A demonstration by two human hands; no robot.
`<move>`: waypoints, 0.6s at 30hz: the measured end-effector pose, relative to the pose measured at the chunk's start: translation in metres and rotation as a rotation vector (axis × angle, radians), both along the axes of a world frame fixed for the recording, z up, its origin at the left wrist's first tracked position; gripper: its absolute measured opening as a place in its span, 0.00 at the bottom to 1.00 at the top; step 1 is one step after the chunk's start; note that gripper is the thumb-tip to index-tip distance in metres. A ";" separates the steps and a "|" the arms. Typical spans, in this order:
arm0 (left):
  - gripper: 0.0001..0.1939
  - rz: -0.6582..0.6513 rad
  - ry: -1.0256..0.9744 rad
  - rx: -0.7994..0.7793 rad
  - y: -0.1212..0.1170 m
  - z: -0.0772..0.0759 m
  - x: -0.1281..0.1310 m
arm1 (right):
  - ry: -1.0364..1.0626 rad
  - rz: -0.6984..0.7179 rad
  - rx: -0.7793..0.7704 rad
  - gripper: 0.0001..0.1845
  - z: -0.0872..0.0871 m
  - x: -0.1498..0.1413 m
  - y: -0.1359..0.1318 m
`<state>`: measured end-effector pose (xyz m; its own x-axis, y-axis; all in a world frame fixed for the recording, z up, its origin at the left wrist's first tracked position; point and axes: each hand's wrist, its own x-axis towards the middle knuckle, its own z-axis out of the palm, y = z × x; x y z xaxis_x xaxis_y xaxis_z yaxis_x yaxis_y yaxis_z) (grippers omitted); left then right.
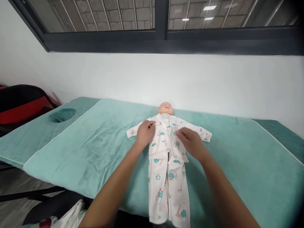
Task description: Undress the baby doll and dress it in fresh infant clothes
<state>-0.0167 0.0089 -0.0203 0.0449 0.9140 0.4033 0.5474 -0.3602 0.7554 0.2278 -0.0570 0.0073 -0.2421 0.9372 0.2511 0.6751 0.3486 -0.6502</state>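
A baby doll (165, 108) lies on its back, with its head toward the wall. It wears a white baby jacket (163, 136) printed with small teal figures, the sleeves spread out to both sides. Matching baby trousers (158, 190) cover its legs down to the near table edge. My left hand (145, 133) is closed at the jacket's left front, near the chest, thumb and finger together. On the opposite front panel, my right hand (190, 141) is closed with its fingertips pinched at the cloth. The jacket's two fronts meet near the middle, and a gap shows lower down.
A padded table with a teal cover (95, 142) supports the doll, and a round hole (62, 115) is at its left end. Behind it rise a white wall and a dark-framed window (161, 41). A black and red chair (23, 107) stands at left; white cloth (71, 217) lies below.
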 end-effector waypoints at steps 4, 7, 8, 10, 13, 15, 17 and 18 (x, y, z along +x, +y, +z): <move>0.13 0.046 0.088 -0.071 0.071 0.008 0.030 | -0.040 -0.344 -0.003 0.16 0.014 -0.038 0.074; 0.14 0.006 0.066 -0.112 0.096 0.007 0.048 | -0.274 -0.441 -0.104 0.15 0.012 -0.056 0.113; 0.14 -0.005 0.064 -0.114 0.098 0.007 0.051 | -0.327 -0.446 -0.121 0.15 0.010 -0.056 0.121; 0.13 -0.018 0.083 -0.116 0.098 0.008 0.056 | -0.352 -0.426 -0.136 0.14 0.004 -0.052 0.130; 0.14 -0.031 0.148 -0.119 0.094 0.012 0.057 | -0.223 -0.381 -0.125 0.14 -0.005 -0.040 0.136; 0.14 -0.050 0.182 -0.114 0.093 0.015 0.057 | -0.046 -0.397 -0.079 0.14 -0.011 -0.037 0.138; 0.12 -0.072 0.186 -0.105 0.095 0.016 0.055 | 0.150 -0.441 -0.014 0.14 -0.014 -0.040 0.141; 0.11 -0.085 0.176 -0.103 0.096 0.016 0.055 | 0.238 -0.458 0.007 0.14 -0.016 -0.042 0.141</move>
